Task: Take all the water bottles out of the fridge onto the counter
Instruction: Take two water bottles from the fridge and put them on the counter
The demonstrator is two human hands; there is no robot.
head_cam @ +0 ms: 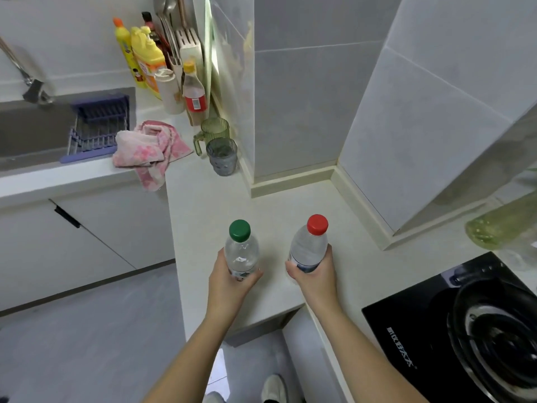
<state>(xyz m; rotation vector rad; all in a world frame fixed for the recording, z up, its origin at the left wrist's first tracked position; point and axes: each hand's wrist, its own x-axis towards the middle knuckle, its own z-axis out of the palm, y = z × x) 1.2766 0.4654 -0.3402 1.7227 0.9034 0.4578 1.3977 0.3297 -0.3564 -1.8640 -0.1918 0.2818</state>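
Over the counter point(220, 199), left hand point(229, 279) grips a green-capped bottle point(241, 248) and right hand point(315, 273) grips a red-capped bottle point(309, 245), both upright. Further back sit two ribbed cups point(222, 157) and a pink towel point(148, 146).

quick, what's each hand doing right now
Left hand: grips the green-capped bottle.
Right hand: grips the red-capped bottle.
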